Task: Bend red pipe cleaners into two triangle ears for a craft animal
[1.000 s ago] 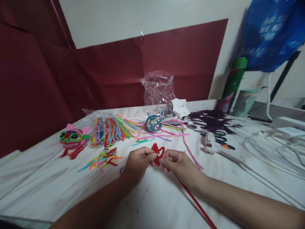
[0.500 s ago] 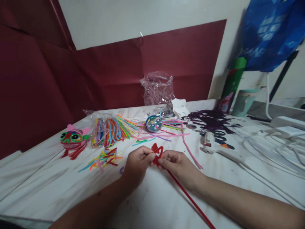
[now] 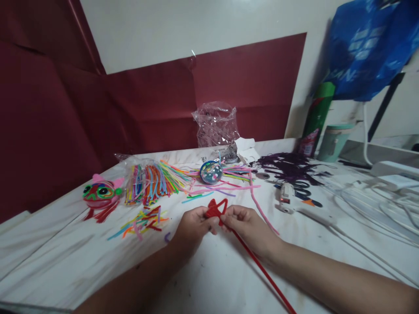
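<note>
Standing over this marble-look table (image 3: pixel 216 279), and the person's got both hands on a little folded piece of red pipe cleaner (image 3: pixel 214 210), held out front over the middle of the tabletop; the left hand (image 3: pixel 193 224) is pinching its wider, bunched side between thumb and fingers; the right hand (image 3: pixel 242 222) has a thumb-and-finger pinch on the other side, right below an open pointy loop; a long straight red stem (image 3: pixel 262 266) runs from the right hand's fingers down toward the near edge (can't tell if it's all one piece, honestly).

Just left of the left hand there's a messy pile of cut pipe cleaner bits (image 3: pixel 144 224); further left sits a red critter figure (image 3: pixel 101 196) with pink ears and big round eyes (kinda cute!); behind the pile, a clear bag of pipe cleaners (image 3: pixel 135 174) has colourful stems fanning out to the right; beyond the hands is a speckled ball (image 3: pixel 211 172); over on the right, a white hot glue gun (image 3: pixel 290 200) lies in front of dark-handled scissors (image 3: pixel 303 192) and a tangle of purple strands (image 3: pixel 284 165).
</note>
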Action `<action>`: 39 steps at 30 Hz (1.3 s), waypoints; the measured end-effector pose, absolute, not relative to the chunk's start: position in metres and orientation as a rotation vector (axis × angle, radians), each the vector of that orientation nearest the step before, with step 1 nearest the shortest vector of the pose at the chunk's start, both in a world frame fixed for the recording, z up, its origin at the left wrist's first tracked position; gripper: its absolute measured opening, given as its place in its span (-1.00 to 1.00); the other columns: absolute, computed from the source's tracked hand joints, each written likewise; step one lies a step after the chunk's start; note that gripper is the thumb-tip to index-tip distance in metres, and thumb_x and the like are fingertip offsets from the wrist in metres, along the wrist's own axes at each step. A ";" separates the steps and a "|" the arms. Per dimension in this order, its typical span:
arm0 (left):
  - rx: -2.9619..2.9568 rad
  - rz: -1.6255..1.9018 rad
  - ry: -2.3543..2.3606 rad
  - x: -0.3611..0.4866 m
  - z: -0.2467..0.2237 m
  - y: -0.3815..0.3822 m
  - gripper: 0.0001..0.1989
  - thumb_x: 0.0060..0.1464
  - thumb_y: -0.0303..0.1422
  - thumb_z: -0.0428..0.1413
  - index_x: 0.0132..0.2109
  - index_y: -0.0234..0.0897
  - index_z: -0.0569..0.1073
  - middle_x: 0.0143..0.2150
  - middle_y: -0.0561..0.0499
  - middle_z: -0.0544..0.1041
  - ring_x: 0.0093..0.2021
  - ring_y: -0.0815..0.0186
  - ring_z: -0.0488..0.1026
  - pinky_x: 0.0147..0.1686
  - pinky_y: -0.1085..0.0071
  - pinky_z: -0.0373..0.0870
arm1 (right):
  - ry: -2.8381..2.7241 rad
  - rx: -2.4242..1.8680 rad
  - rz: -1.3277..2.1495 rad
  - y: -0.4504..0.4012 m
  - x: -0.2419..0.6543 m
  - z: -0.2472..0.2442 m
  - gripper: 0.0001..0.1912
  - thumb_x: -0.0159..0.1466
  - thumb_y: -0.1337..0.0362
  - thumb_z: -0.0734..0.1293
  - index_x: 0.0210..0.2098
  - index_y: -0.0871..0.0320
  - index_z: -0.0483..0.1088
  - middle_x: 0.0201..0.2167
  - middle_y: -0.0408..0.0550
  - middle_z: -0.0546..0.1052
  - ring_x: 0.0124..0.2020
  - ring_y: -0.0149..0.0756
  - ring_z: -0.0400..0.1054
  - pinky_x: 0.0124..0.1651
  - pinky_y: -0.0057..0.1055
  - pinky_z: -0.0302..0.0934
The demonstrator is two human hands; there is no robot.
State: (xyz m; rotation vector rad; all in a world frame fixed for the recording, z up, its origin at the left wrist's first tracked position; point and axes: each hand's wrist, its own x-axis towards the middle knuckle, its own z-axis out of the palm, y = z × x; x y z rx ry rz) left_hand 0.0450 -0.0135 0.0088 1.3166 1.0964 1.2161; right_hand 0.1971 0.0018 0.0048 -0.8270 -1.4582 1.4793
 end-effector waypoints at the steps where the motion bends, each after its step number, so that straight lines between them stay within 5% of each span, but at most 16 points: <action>1: 1.313 1.225 1.095 0.046 0.008 -0.013 -0.94 -0.21 -0.43 0.13 -0.54 -0.33 0.39 -0.67 0.13 0.40 -0.59 0.42 0.32 -0.50 0.48 0.22 | -1.463 -0.826 1.480 0.002 0.197 0.004 -0.71 0.04 0.12 0.36 -0.60 0.21 0.29 -0.65 -0.21 0.36 -0.58 -0.47 0.17 -0.44 -0.49 0.02; 12: 1.286 1.234 1.017 0.040 -0.003 -0.009 -0.87 -0.13 -0.38 0.13 -0.53 -0.34 0.36 -0.65 0.10 0.40 -0.59 0.44 0.29 -0.49 0.48 0.18 | -1.533 -0.679 1.558 -0.002 0.193 0.002 -0.78 0.06 0.16 0.35 -0.56 0.19 0.35 -0.55 -0.13 0.45 -0.46 -0.39 0.30 -0.27 -0.43 0.15; 25: 1.127 1.233 1.029 0.046 0.010 -0.012 -0.84 -0.28 -0.38 0.15 -0.61 -0.34 0.32 -0.69 0.11 0.32 -0.61 0.44 0.24 -0.50 0.46 0.12 | -1.733 -0.867 1.280 -0.003 0.196 -0.003 -0.86 0.10 0.29 0.22 -0.56 0.18 0.31 -0.63 -0.20 0.30 -0.56 -0.44 0.14 -0.46 -0.48 0.04; 33: 1.149 1.163 0.867 0.037 0.012 -0.011 -0.84 -0.22 -0.34 0.17 -0.51 -0.39 0.40 -0.56 0.02 0.39 -0.50 0.39 0.28 -0.42 0.44 0.15 | -2.152 -0.698 0.565 -0.002 0.206 0.005 -0.84 0.21 0.38 0.16 -0.44 0.18 0.35 -0.49 -0.04 0.42 -0.41 -0.32 0.26 -0.34 -0.41 0.15; 39: 1.246 1.020 0.920 0.033 0.015 -0.013 -0.84 -0.24 -0.35 0.17 -0.54 -0.38 0.40 -0.61 0.05 0.38 -0.60 0.47 0.17 -0.54 0.49 0.01 | -2.176 -0.510 0.007 0.016 0.216 0.006 -0.81 0.26 0.40 0.14 -0.39 0.18 0.35 -0.40 0.03 0.41 -0.35 -0.28 0.21 -0.30 -0.35 0.13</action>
